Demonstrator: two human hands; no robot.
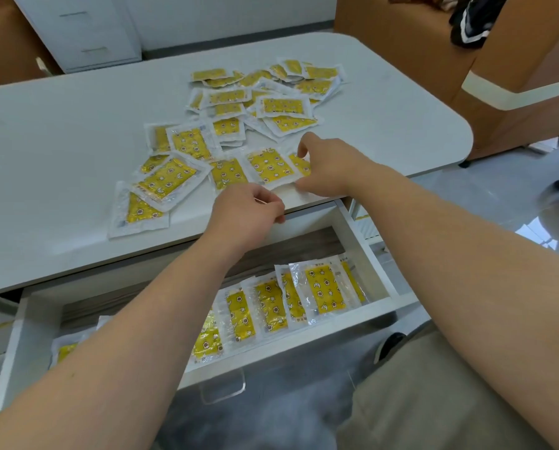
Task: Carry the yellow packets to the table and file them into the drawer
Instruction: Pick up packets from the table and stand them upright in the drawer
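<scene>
The right hand [330, 167] pinches one yellow packet [301, 164], a clear-edged sachet with a yellow panel printed with stars and moons. It lies flat at the near edge of the white table [60, 125]. Just left of the grip, two more packets [269, 166] lie flat side by side. Farther left is an overlapping cluster [166, 180], and beyond the grip a loose heap [271, 95]. Below the grip, the open white drawer [362, 241] holds a row of filed packets [323, 289], leaning and overlapping.
</scene>
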